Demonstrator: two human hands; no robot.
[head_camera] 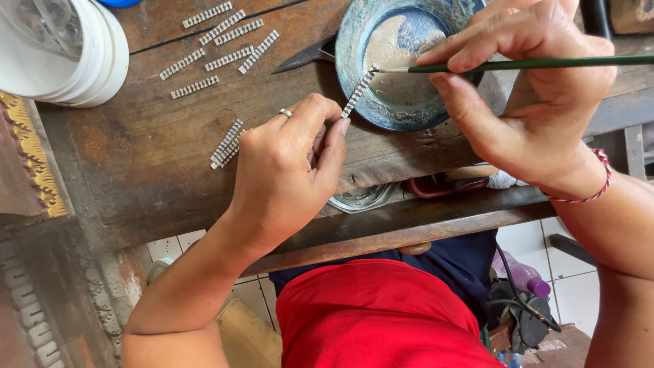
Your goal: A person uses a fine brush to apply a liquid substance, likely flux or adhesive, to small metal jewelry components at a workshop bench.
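Pinching a short silver strip (359, 90) between thumb and forefinger, the left hand (286, 170) holds it tilted up over the near rim of a blue bowl (354, 41). More strips (227, 144) stick out from under the same hand's little-finger side, and a ring (285, 112) sits on one finger. The right hand (538, 95) grips a thin green brush (531, 64) tightly between thumb and fingers, like a pen; its pale tip touches the upper end of the held strip. The bowl stands on a dark wooden bench (150, 150); inside it lies a shallow pale, cloudy wash, with the blue bottom showing through in patches. A dark metal blade (303, 58) pokes out from beside the bowl's left edge. Farther left on the bench, seven or so loose strips (218, 44) lie scattered, apart from one another. A stack of white tubs (88, 54) stands at the bench's far left corner; the top one holds crumpled clear plastic. A red-and-white cord bracelet (599, 177) circles the right wrist.
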